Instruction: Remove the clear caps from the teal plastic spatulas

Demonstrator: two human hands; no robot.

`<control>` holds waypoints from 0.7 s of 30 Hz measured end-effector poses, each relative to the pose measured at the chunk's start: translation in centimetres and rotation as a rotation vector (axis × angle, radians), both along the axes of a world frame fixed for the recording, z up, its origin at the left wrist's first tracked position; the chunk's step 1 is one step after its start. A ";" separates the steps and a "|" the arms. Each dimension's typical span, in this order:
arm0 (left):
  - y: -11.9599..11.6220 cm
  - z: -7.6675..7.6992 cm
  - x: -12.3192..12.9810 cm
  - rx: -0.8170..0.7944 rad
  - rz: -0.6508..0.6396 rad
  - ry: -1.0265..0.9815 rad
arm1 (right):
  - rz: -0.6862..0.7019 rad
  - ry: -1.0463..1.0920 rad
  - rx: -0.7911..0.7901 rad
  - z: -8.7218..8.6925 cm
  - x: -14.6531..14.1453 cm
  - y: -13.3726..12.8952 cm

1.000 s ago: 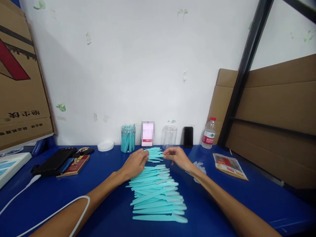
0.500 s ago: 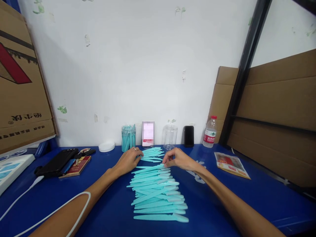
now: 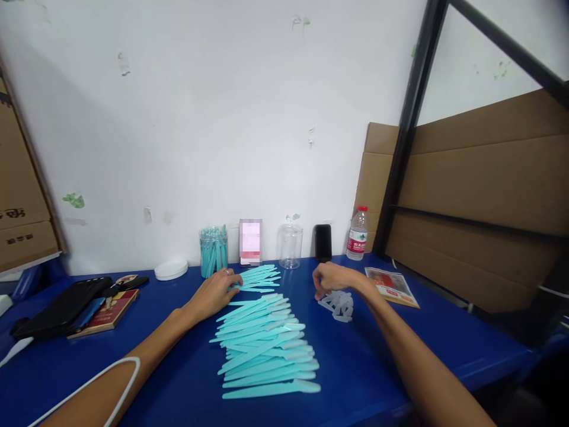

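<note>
My left hand [image 3: 216, 293] rests at the handle ends of a smaller, far group of turquoise eyebrow razors [image 3: 262, 276]. Its thumb and fingers are bent around a razor's end there, partly hiding it. Closer to me lies a longer row of turquoise eyebrow razors [image 3: 267, 356], side by side with some crossing, their pale covered heads to the right. My right hand [image 3: 331, 277] is over a small pile of clear plastic caps [image 3: 341, 307], fingertips pinched at its left edge. Whatever sits between those fingertips is too small to make out.
Along the wall stand a jar full of turquoise razors [image 3: 214, 252], a lit phone [image 3: 251, 240], a clear jar [image 3: 291, 246], a black phone [image 3: 323, 242] and a water bottle [image 3: 357, 234]. A white lid [image 3: 171, 270], black pouch [image 3: 66, 305] and printed packet [image 3: 391, 286] lie on the blue table.
My right hand has gone from the razor heads rightward to the clear caps, uncovering that pile. My left hand stays by the far razors. The view has turned to the right.
</note>
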State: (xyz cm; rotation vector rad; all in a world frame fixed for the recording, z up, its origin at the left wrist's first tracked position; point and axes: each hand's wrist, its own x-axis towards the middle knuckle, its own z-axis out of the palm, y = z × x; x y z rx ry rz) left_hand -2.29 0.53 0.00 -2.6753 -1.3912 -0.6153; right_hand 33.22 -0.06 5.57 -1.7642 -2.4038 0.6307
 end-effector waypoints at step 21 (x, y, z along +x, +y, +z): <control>0.0 -0.3 0.2 -0.004 0.039 0.015 | -0.136 -0.277 0.140 -1.0 -0.2 0.6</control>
